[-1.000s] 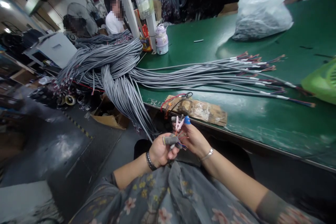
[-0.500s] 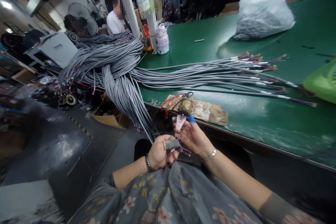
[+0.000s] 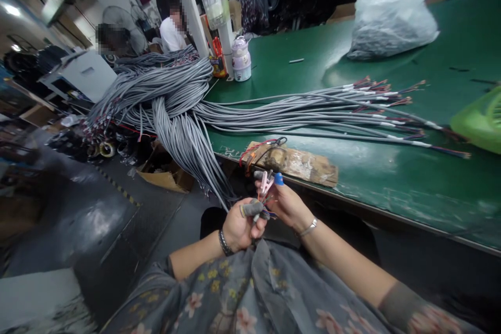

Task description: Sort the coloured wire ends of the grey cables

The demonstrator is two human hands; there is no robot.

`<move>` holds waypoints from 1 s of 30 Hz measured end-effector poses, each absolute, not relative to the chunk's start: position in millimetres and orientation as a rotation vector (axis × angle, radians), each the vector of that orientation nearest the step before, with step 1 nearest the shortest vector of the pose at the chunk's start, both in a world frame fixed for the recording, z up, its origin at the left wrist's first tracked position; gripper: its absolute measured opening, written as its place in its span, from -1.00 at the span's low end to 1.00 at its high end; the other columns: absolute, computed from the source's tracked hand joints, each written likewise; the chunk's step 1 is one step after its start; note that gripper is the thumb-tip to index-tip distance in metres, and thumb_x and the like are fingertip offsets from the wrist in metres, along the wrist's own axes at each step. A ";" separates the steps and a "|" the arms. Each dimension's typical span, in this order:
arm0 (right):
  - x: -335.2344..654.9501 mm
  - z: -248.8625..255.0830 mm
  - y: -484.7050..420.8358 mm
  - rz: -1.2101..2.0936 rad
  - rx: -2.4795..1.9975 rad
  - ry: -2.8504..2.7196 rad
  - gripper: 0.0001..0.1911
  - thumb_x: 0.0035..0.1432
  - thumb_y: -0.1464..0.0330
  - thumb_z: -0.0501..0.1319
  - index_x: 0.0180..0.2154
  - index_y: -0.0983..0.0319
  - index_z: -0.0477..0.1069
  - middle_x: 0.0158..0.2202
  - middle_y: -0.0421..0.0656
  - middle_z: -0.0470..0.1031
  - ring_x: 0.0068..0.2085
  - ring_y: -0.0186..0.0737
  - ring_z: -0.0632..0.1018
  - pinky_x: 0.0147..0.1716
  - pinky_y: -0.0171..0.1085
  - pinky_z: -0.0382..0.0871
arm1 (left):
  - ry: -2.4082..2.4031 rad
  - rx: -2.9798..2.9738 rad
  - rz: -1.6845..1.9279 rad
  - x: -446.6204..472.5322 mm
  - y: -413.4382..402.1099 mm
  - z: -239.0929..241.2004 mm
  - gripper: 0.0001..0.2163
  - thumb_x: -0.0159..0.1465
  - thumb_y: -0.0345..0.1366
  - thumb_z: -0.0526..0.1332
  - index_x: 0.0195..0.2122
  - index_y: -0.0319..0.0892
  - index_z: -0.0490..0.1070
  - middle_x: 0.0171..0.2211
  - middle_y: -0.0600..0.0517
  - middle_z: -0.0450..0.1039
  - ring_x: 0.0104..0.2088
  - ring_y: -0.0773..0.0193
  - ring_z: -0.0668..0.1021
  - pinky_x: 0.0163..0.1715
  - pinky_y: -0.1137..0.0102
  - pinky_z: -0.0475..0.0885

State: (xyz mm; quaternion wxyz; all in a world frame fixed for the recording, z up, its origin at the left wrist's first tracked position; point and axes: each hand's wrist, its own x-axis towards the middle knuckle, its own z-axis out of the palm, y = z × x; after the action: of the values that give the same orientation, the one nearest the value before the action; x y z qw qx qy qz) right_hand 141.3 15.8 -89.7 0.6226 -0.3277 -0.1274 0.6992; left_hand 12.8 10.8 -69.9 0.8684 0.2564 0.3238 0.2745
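Right here the left hand (image 3: 238, 227) is curled nearly closed, its fingers pinching a cable end (image 3: 256, 217), and thin coloured wires (image 3: 269, 214) poke out toward the other hand. A grey cover (image 3: 250, 209) sleeves its thumb. Just beside it, the right hand (image 3: 291, 206) bends in with a blue cover (image 3: 278, 179) on its thumb, its fingers drawn close around a pink clip (image 3: 266, 182). A bit of orange wire (image 3: 258, 194) shows just below that; whether the clip grips it, I can't tell.

Just beyond the fingers, a worn wooden board (image 3: 309, 164) lies by the edge of the green counter (image 3: 410, 188). Past it, grey cables (image 3: 274, 115) stretch from left to right, and their heap is piled up to the left of the fingers, one thick bunch drooping off the edge. Farther out, to the right of the fingers, sits a bulging plastic bag (image 3: 391, 26).
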 end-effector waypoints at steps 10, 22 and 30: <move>141.3 -91.5 10.3 1.318 -0.914 -0.514 -0.56 -0.04 -0.08 0.28 -0.50 0.16 0.54 -0.58 -0.22 0.48 -0.52 -0.27 0.40 -0.48 -0.30 0.31 | 0.697 0.514 0.565 11.9 12.6 -73.1 -0.73 -0.10 -0.22 0.40 -0.57 -0.21 0.31 -0.81 0.14 0.28 -0.87 0.45 0.19 -0.84 0.54 -0.11; 137.8 -92.5 15.1 1.553 -0.711 -0.148 -0.72 -0.10 0.14 0.44 -0.43 0.20 0.53 -0.51 -0.24 0.56 -0.52 -0.35 0.49 -0.47 -0.37 0.43 | 0.731 0.522 0.558 13.7 12.3 -76.3 -0.69 -0.12 -0.20 0.39 -0.59 -0.19 0.25 -0.81 0.15 0.29 -0.88 0.47 0.19 -0.86 0.55 -0.09; 143.3 -88.7 9.8 1.651 -0.661 -0.200 -0.59 -0.12 -0.02 0.38 -0.39 0.19 0.53 -0.44 -0.19 0.57 -0.53 -0.31 0.48 -0.51 -0.32 0.39 | 0.876 0.705 0.612 13.7 5.3 -70.2 -0.62 -0.15 -0.05 0.39 -0.62 -0.22 0.28 -0.80 0.10 0.30 -0.87 0.49 0.20 -0.86 0.54 -0.09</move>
State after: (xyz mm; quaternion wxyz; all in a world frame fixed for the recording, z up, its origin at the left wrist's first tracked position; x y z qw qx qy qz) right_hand 143.3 9.8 -88.7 0.6258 -0.2880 -0.0871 0.7196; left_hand 13.7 5.3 -70.2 0.8020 0.3290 0.4086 0.2856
